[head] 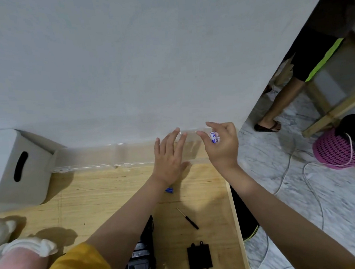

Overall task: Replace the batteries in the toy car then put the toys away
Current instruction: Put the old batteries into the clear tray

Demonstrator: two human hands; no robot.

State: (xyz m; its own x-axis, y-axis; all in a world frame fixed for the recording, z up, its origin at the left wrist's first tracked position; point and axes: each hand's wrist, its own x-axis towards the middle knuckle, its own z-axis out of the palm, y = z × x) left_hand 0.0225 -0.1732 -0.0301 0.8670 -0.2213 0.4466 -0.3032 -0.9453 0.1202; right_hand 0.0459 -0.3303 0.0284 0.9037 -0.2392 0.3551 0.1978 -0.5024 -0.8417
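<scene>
Right hand [221,144] pinched a blue-white battery [214,137] above the clear plastic box [86,158]; left hand [169,155] hovered beside, fingers straight, spread. Toy car [141,259] lay underside-up near table [97,193] edge, battery cover [199,256] beside it.

**Hands at the clear box on the far edge of the wooden table**

The right hand [222,144] pinches a white-and-blue battery [214,137] above the right end of a clear plastic box [86,158] set along the wall. The left hand [169,155], fingers straight, reaches over the same box. A blue battery [169,190] lies on the table [105,192] beside the left wrist. Nearer lie a small screwdriver [188,218], a black battery cover [199,256] and the dark toy car [142,259]. A plush toy [16,267] sits near left; a white bin [12,167] stands far left.
</scene>
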